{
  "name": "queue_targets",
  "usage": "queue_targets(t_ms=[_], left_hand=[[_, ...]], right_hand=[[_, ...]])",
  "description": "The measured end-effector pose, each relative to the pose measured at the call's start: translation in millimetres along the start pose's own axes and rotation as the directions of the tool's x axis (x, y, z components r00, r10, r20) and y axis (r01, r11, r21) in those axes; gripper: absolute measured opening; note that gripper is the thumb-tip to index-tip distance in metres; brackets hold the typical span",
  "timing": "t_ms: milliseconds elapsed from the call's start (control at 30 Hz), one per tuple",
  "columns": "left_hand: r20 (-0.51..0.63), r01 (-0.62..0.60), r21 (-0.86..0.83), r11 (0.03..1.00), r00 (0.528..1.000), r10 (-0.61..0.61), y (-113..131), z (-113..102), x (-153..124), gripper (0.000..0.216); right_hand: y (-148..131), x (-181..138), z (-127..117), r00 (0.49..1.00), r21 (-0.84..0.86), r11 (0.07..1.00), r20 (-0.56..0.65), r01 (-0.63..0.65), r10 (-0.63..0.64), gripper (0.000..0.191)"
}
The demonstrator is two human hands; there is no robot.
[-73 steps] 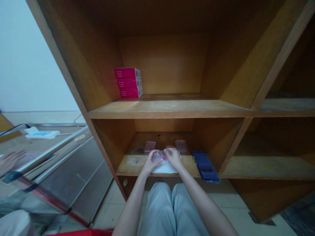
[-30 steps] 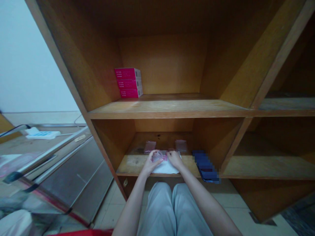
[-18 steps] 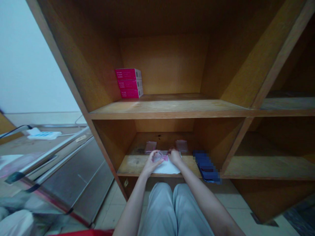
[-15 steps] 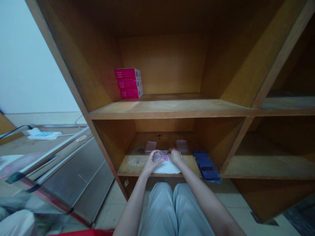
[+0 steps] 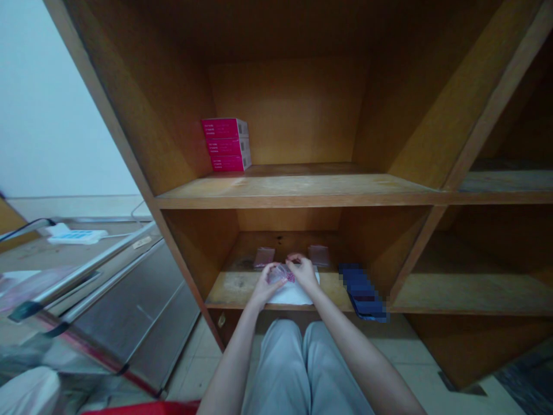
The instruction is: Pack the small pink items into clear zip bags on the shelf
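Observation:
My left hand and my right hand meet over the lower shelf of a wooden cabinet. Between their fingers they pinch a small clear plastic bag with something pink inside. Under the hands lies a white sheet on the shelf's front edge. Two more small pinkish bags lie behind on the same shelf, one to the left and one to the right.
A stack of pink boxes stands at the left of the upper shelf. A blurred dark blue thing lies on the lower shelf to the right of my hands. A metal-framed panel leans at the left. My knees are below the shelf.
Both hands stay at the same spot on the lower shelf, fingers working the small bag; the right hand has lifted slightly. A hand that showed at the far left edge is gone.

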State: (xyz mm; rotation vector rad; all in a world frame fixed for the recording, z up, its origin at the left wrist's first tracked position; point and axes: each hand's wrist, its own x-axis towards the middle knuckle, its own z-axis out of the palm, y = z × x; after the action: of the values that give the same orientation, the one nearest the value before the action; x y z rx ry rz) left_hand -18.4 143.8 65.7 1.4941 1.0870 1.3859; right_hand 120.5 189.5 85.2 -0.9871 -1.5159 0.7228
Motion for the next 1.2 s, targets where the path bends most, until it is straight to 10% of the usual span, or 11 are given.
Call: queue_targets(t_ms=[167,533,1200], left_hand=[[-0.014,0.002,-0.001,1.0,1.0,-0.002,-0.2,0.1,0.5,0.046],[-0.027,0.003,0.009,1.0,1.0,-0.002,2.8,1.0,-1.5,0.047],[-0.116,0.0,-0.019,1.0,0.993,-0.002,6.8,2.1,-0.7,0.047]], right_hand=[[-9.6,-13.5,-1.8,0.993,0.022,0.999,0.111,0.05,-0.052,0.017],[35.8,-27.7,-1.1,0.991,-0.037,0.992,-0.062,-0.12,0.117,0.02],[18.1,-33.8,-8.3,0.984,-0.001,0.999,-0.173,0.036,-0.036,0.017]])
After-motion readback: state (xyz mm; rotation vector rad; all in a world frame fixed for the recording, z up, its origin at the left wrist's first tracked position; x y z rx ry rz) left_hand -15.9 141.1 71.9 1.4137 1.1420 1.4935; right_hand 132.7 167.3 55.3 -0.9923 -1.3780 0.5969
